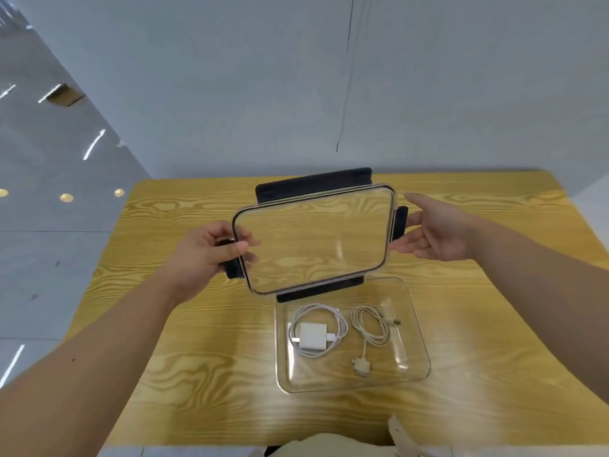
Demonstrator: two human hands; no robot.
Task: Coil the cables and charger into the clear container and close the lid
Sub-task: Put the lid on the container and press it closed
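The clear container (420, 344) sits open on the wooden table, right of centre. Inside lie a white charger (313, 335) ringed by a coiled white cable (342, 319), and to its right a second coiled cable (370, 326) whose plug end trails toward me. The clear lid (316, 239) with dark latch flaps hangs tilted in the air above and behind the container. My left hand (204, 255) grips the lid's left edge by its flap. My right hand (435, 232) is spread open at the lid's right flap; whether it touches is unclear.
The wooden table (197, 374) stands against a pale wall, with grey floor to its left. Light fabric (329, 445) shows at the table's near edge below me.
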